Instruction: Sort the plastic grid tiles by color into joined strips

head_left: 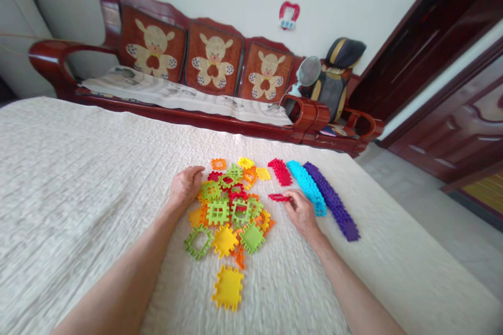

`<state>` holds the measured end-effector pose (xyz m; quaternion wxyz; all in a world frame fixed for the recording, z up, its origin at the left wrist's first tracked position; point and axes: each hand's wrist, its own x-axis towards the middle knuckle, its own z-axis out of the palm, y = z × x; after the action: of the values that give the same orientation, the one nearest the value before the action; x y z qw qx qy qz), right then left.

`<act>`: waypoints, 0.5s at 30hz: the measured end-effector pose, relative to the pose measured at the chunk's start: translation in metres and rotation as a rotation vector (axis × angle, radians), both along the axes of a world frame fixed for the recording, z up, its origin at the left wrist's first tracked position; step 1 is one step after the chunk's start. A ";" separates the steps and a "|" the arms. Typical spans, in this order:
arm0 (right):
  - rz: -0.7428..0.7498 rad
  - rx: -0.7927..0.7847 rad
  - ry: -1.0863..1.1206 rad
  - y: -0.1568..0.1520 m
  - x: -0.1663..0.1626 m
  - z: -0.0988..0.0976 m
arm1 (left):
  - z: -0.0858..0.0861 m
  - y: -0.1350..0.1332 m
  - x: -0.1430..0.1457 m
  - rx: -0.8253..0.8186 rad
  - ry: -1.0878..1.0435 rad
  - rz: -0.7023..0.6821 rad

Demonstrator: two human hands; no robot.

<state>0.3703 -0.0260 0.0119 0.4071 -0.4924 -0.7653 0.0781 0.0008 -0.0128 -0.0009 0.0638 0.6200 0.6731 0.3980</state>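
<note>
In the head view my right hand (302, 213) is closed, pinching the edge of a red interlocking plastic tile (277, 198) just above the cloth. My left hand (186, 185) rests at the left side of a mixed pile, forefinger stretched out and nothing visible in it; its other fingers are partly hidden. Green tiles (217, 212), orange ones (218, 164) and a few red ones overlap in that pile. Closest to me lies a solid yellow tile (228, 288). Beyond my right hand run a short red row (280, 171), a longer light-blue row (307, 186) and a purple row (332, 201).
A white quilted cloth (86, 167) covers the surface under the tiles. Behind it stands a wooden sofa (220, 118) with bear-pattern cushions (212, 60). A small fan (309, 71) and a wooden armchair (369, 124) are at the back right, near a brown door (451, 110).
</note>
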 end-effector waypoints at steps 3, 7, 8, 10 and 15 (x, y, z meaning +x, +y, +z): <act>0.042 -0.018 -0.057 -0.001 0.005 -0.002 | 0.004 -0.002 0.000 -0.016 0.001 0.011; 0.109 -0.104 -0.108 -0.002 0.009 0.002 | 0.005 -0.003 0.000 -0.007 0.003 0.018; 0.122 -0.130 -0.122 -0.004 0.010 0.004 | 0.005 -0.003 0.000 -0.006 0.003 0.021; 0.155 -0.187 -0.162 -0.007 0.012 0.008 | 0.004 -0.002 0.000 -0.010 0.002 0.030; 0.070 -0.219 -0.252 -0.017 0.006 0.019 | 0.004 -0.002 -0.002 -0.026 0.002 0.031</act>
<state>0.3758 -0.0428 0.0306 0.2490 -0.5128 -0.8138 0.1129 -0.0010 -0.0151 0.0030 0.0651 0.6090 0.6879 0.3894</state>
